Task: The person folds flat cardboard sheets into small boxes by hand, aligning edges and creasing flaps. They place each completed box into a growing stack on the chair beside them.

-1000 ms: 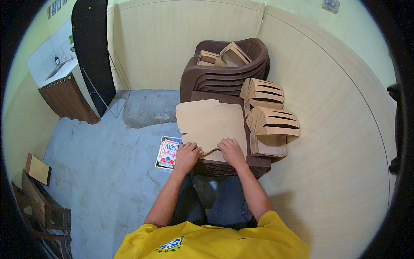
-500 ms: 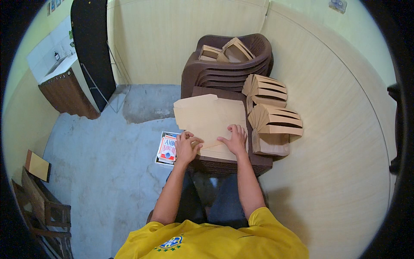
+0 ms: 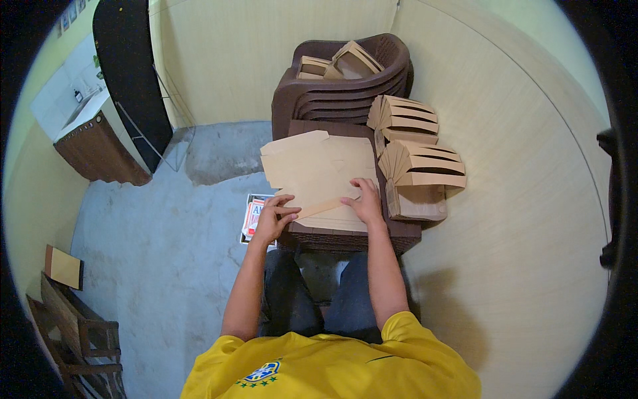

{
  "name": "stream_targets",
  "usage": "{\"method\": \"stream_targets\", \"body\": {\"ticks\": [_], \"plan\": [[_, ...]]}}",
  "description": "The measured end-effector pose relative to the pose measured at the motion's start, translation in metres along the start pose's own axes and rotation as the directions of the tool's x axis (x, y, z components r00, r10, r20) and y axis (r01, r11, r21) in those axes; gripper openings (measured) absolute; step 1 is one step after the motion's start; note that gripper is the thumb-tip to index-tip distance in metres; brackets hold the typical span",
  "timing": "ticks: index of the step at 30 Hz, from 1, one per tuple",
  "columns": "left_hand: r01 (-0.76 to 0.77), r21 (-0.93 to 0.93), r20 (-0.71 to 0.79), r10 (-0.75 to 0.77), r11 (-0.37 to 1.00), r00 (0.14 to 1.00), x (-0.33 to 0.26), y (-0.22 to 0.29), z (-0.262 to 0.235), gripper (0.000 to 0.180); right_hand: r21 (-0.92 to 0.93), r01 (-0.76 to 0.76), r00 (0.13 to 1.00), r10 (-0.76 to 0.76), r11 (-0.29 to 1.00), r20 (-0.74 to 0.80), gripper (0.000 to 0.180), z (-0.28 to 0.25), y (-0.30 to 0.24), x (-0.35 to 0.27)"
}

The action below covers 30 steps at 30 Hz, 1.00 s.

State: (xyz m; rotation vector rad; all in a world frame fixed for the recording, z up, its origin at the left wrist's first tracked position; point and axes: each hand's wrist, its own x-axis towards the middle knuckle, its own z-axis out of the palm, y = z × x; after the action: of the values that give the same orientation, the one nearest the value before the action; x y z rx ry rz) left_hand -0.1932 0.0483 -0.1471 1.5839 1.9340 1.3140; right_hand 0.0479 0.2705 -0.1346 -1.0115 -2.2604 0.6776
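Observation:
Flat tan card sheets, shaped like unfolded envelopes (image 3: 312, 166), lie overlapping on a dark brown woven-look table (image 3: 402, 234). A narrow strip (image 3: 320, 209) along the near part of the top sheet is folded over, slightly darker than the rest. My left hand (image 3: 272, 218) pinches the strip's left end, its thumb and fingertips drawn together there. At the other end, my right hand (image 3: 366, 202) rests on the sheet with fingers spread apart and the thumb touching the strip.
Fanned stacks of folded tan card pieces (image 3: 425, 178) stand along the table's right side. More lie on stacked brown plastic chairs (image 3: 345, 93) behind. A white box of printed packets (image 3: 252, 219) sits left of the table. Wooden furniture (image 3: 80, 326) stands at lower left.
The near strip of the top sheet now stands out more as a fold between my hands. My left hand has closed in on its left end. The whole view has shifted slightly.

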Motion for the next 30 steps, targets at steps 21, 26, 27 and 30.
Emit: {"method": "stream_targets", "body": {"ticks": [21,26,27,30], "plan": [[-0.214,0.489,0.077,0.203,0.846,0.976,-0.022,0.103,0.084,0.027,-0.092,-0.247,0.964,0.235,0.965,-0.126,0.036,-0.015,-0.043,-0.101],[-0.138,0.407,0.015,0.144,0.903,0.989,0.009,0.087,0.098,0.028,-0.281,-0.217,0.973,0.184,0.935,-0.138,0.042,-0.016,-0.05,-0.092],[-0.103,0.385,0.006,0.109,0.917,0.994,0.014,0.085,0.103,0.028,-0.322,-0.227,0.972,0.191,0.919,-0.139,0.043,-0.015,-0.052,-0.09],[-0.129,0.425,-0.037,0.16,0.896,0.986,0.019,0.081,0.112,0.03,-0.396,-0.265,0.964,0.242,0.879,-0.11,0.043,-0.014,-0.055,-0.08]]}}
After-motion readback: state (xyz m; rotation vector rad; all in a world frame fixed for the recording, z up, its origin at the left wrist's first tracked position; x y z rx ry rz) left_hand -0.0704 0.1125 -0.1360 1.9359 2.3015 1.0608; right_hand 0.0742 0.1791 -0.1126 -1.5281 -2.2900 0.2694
